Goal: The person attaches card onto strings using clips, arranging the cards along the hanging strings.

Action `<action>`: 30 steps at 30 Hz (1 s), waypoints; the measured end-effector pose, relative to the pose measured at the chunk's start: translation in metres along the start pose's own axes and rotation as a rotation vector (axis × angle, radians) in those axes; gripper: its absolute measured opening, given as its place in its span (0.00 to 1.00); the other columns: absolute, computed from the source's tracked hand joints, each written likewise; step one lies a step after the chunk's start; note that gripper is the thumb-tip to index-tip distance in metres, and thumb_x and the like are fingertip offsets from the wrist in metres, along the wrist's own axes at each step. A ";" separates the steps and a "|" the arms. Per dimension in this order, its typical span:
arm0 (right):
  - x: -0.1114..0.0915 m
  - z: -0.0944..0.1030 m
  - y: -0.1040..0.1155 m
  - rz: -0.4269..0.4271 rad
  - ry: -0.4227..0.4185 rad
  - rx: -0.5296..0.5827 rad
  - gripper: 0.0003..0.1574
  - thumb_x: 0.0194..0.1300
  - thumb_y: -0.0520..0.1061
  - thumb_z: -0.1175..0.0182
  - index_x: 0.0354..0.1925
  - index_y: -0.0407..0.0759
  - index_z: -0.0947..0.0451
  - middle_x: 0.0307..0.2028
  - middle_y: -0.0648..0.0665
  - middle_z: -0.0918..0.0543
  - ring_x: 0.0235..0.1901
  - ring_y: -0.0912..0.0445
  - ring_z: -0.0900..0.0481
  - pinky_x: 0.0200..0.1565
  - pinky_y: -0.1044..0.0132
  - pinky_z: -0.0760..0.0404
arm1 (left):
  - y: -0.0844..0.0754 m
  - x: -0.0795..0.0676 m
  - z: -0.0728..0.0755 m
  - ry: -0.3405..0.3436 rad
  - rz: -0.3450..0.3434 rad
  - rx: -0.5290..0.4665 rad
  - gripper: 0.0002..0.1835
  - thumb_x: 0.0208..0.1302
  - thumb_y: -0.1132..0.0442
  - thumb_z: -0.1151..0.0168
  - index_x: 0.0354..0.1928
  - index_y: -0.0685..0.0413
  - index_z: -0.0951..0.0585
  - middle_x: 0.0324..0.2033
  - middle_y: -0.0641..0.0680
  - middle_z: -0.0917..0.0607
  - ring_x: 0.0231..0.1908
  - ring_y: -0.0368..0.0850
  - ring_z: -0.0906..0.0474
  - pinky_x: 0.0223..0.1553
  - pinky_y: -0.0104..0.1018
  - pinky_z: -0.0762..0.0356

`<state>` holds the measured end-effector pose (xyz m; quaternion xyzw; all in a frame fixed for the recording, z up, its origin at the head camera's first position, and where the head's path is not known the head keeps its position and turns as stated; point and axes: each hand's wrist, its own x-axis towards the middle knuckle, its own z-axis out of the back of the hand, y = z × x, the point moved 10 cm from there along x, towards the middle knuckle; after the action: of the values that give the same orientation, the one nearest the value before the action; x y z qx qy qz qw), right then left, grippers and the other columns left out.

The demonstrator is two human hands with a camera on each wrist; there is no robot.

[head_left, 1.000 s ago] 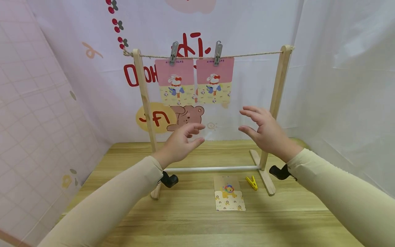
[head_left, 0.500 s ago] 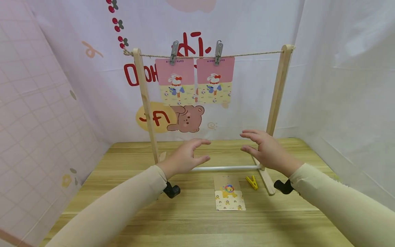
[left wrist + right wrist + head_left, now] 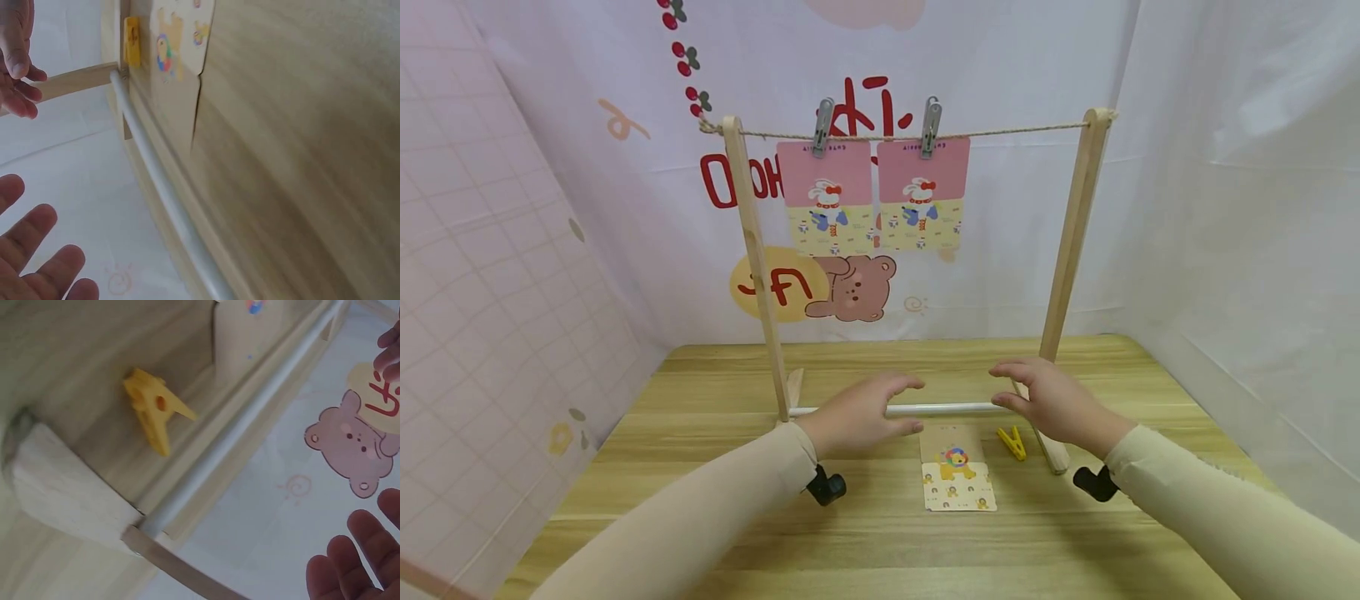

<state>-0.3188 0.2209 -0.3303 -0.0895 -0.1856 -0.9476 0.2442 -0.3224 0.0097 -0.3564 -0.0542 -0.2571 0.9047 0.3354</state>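
My left hand (image 3: 863, 412) hovers over the table with nothing in it, thumb and fingers spread apart. Opposite it, my right hand (image 3: 1051, 402) is also raised, relaxed and holding nothing. Below and between them a lion card (image 3: 958, 487) lies flat on the table. Just right of the card is a yellow clothespin (image 3: 1013, 444), seen closer in the right wrist view as a yellow clothespin (image 3: 152, 407). Two pink and yellow rabbit cards, a left card (image 3: 827, 187) and a right card (image 3: 922, 179), hang from a twine line (image 3: 1011, 132), each under a metal clip (image 3: 930, 129).
The line runs between a left wooden post (image 3: 752, 242) and a right wooden post (image 3: 1075, 225). A white rod (image 3: 951, 408) joins their feet low above the table (image 3: 880, 546). A printed cloth (image 3: 1000, 50) stands behind.
Both hands have come down from in front of the hanging cards toward the table, the left one also shifting a little right. Cards, clips and clothespin stay where they were.
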 end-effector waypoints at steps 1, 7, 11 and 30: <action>-0.001 -0.002 -0.001 -0.003 0.006 -0.002 0.27 0.71 0.48 0.31 0.63 0.37 0.19 0.62 0.34 0.16 0.66 0.33 0.22 0.65 0.35 0.24 | 0.001 0.000 -0.003 0.012 0.004 0.004 0.36 0.72 0.41 0.34 0.77 0.44 0.30 0.76 0.49 0.28 0.77 0.48 0.34 0.78 0.48 0.37; -0.006 -0.018 -0.013 -0.027 0.046 -0.034 0.25 0.70 0.48 0.29 0.60 0.39 0.16 0.55 0.37 0.12 0.57 0.38 0.15 0.56 0.41 0.17 | 0.004 0.001 -0.026 0.087 -0.001 0.063 0.38 0.72 0.41 0.34 0.78 0.45 0.31 0.75 0.49 0.27 0.76 0.47 0.33 0.78 0.47 0.36; -0.009 -0.030 -0.020 -0.043 0.092 -0.045 0.24 0.69 0.48 0.29 0.58 0.37 0.16 0.51 0.38 0.11 0.51 0.42 0.14 0.52 0.44 0.15 | 0.004 0.001 -0.039 0.128 -0.013 0.085 0.38 0.71 0.42 0.33 0.78 0.44 0.31 0.75 0.49 0.27 0.77 0.48 0.33 0.78 0.48 0.36; -0.019 -0.059 -0.039 -0.128 0.212 -0.058 0.21 0.66 0.47 0.27 0.53 0.35 0.13 0.39 0.42 0.11 0.41 0.49 0.14 0.46 0.49 0.14 | 0.003 -0.004 -0.075 0.249 -0.033 0.233 0.36 0.71 0.35 0.36 0.76 0.36 0.28 0.77 0.50 0.30 0.77 0.49 0.34 0.77 0.46 0.35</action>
<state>-0.3264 0.2377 -0.4014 0.0165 -0.1368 -0.9703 0.1986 -0.3004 0.0371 -0.4229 -0.1222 -0.1081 0.9090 0.3836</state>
